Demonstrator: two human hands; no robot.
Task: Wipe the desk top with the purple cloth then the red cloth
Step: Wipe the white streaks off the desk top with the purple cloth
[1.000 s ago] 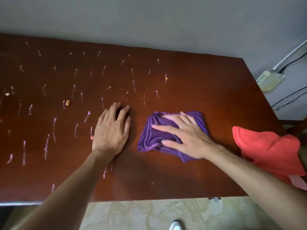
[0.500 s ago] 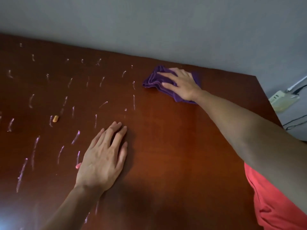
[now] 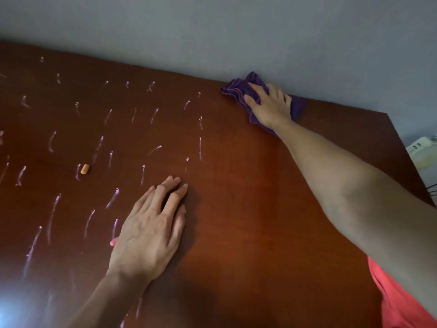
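- At the near right corner, the red cloth (image 3: 402, 301) is lying on the counter (image 3: 248, 209), partly hidden beneath the outstretched right forearm; it is not being touched by either hand.
- Nearer the middle, the left hand (image 3: 151, 230) is being pressed flat on the counter with fingers straight and nothing held, seemingly as a brace for the long reach.
- Something small and pink (image 3: 113, 242) is peeking out at the thumb side of that hand; what it is cannot be told.
- Pale streaks (image 3: 52, 209) are spread over the left and middle of the dark wooden surface, and a small orange crumb (image 3: 84, 168) is lying among them; the strip to the right is looking bare of marks.
- At the far edge, the purple cloth (image 3: 238, 91) is bunched against the grey wall (image 3: 212, 31) and is being pressed down by the right hand (image 3: 269, 107), fingers spread on top of it rather than curled around it.
- The purple-cloth pass is judged to be under way, with most of the marked area yet to be covered.
- The next stroke is likely being called for toward the streaked zone at the left, with even pressure so the crumb is gathered rather than scattered.
- Beyond the far right corner, a pale power strip (image 3: 421, 150) is showing.
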